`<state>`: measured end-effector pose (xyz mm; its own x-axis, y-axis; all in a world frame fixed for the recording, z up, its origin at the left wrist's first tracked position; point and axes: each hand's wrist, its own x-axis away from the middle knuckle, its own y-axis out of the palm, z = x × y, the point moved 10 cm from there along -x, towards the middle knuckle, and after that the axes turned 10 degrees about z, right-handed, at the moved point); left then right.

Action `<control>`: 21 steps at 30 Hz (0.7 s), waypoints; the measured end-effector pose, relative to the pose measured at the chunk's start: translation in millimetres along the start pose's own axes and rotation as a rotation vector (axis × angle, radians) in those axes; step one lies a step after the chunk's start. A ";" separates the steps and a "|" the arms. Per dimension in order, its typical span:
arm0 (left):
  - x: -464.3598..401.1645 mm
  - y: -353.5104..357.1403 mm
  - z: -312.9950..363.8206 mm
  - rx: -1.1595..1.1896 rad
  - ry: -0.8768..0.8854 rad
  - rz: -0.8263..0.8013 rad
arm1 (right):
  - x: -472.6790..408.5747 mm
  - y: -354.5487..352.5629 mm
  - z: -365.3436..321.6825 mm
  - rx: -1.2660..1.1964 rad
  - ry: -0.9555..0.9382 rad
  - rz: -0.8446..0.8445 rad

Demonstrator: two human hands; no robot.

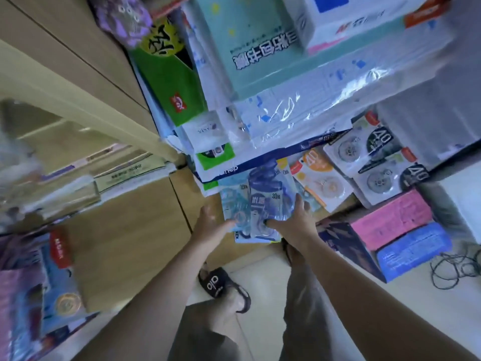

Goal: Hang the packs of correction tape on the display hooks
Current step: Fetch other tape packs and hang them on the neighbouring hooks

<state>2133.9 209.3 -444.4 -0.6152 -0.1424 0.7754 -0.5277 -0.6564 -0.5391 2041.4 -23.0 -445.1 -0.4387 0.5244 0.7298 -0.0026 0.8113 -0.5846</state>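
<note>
Both your bare arms reach forward and down, nearly straight. Your left hand (210, 224) has its fingers extended and its fingertips touching the packs of correction tape (260, 201); your right hand (292, 221) has its grip on them, thumb across the front.

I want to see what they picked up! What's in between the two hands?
In the head view, blue plastic-wrapped packs of correction tape fill the gap; the left hand touches their left edge and the right hand grips their right side.
</note>
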 end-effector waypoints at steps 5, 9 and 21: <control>-38.3 29.1 -21.1 0.054 -0.040 -0.050 | -30.1 19.9 10.4 0.067 -0.005 0.050; -55.1 46.0 -29.8 0.154 -0.063 -0.049 | -37.2 24.0 11.6 0.082 0.009 0.101; -65.7 56.3 -26.4 0.230 -0.070 -0.033 | -46.1 28.2 10.6 -0.051 0.058 0.096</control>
<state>2129.2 201.3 -534.4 -0.5535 -0.1640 0.8166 -0.3947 -0.8117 -0.4305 2052.0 -27.1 -498.9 -0.3816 0.6135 0.6914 0.0831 0.7677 -0.6354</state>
